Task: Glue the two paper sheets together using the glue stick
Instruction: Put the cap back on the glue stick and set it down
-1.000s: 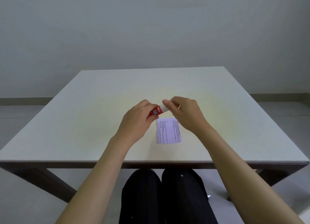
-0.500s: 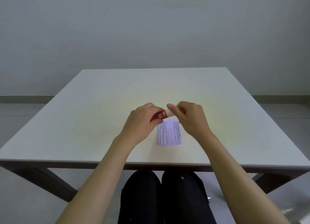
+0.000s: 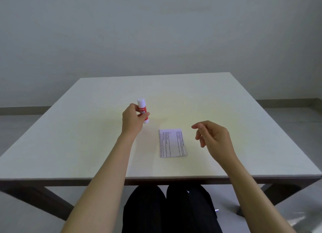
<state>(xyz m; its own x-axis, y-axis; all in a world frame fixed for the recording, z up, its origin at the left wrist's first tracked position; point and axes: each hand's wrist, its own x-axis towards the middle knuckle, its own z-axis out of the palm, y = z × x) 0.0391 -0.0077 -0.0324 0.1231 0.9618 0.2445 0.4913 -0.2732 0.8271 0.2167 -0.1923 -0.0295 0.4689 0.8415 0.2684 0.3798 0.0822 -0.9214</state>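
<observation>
A red and white glue stick (image 3: 142, 110) stands upright with its white cap on top, held in my left hand (image 3: 133, 121) left of the paper. A small printed paper (image 3: 172, 143) lies flat on the white table (image 3: 69, 137), near the front edge; I cannot tell whether it is one sheet or two stacked. My right hand (image 3: 214, 138) hovers to the right of the paper, fingers loosely apart, holding nothing.
The table's front edge (image 3: 160, 177) runs just below the paper. My legs in black trousers (image 3: 167, 210) show under the table. A grey wall (image 3: 156, 32) stands behind the table's far edge.
My two hands have parted. The left hand carried the glue stick up and to the left, now upright. The right hand let go of its cap end and moved right.
</observation>
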